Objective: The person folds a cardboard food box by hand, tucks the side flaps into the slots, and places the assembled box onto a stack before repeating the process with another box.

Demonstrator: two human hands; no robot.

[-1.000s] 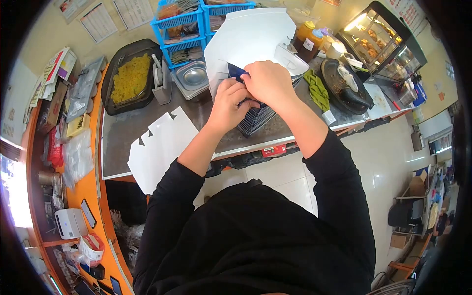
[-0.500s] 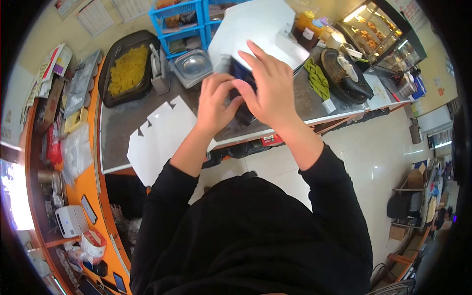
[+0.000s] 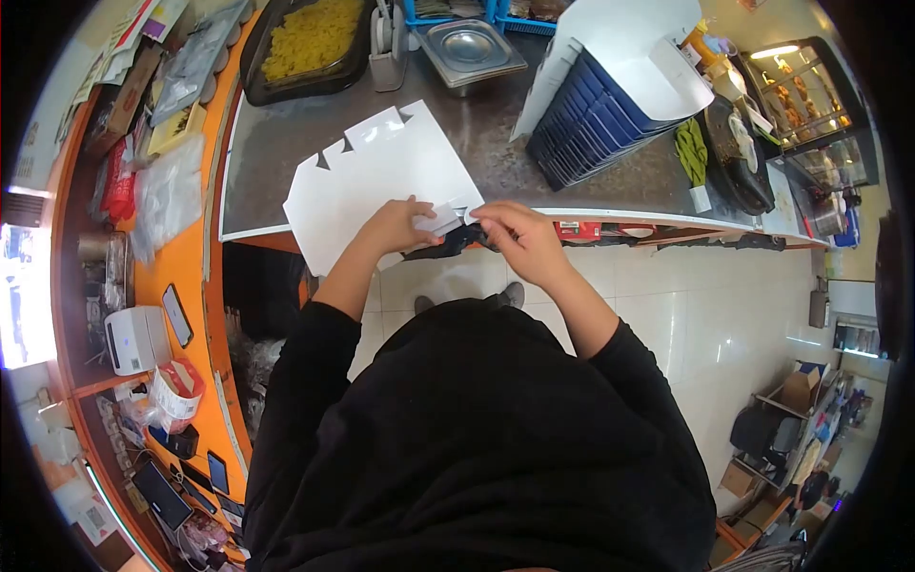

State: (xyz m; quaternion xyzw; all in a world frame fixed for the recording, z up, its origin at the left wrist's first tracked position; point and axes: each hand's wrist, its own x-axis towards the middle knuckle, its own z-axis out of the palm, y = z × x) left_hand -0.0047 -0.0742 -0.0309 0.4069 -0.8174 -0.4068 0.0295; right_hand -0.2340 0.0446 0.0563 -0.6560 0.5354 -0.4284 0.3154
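A flat white cardboard box blank (image 3: 386,167) with notches along its far edge lies on the counter, its near end reaching past the front edge. My left hand (image 3: 391,229) is closed on the blank's near right part, with a small folded flap by the fingertips. My right hand (image 3: 524,246) pinches the corner of the same blank, thumb and forefinger together. To the right stands a tall stack of dark blue nested cardboard boxes (image 3: 600,119), with a white cardboard piece (image 3: 624,33) on top.
Along the back of the dark counter (image 3: 477,143) are a black tray (image 3: 255,81) of yellow food, a napkin holder (image 3: 386,62) and a steel pan (image 3: 467,48). A green cloth (image 3: 691,153) and a lit food display case (image 3: 801,105) are at right. An orange shelf (image 3: 181,267) runs along the left.
Both hands have come down from the dark blue stack to the flat white blank and now grip its near right edge. The view has shifted, showing the stack farther right.
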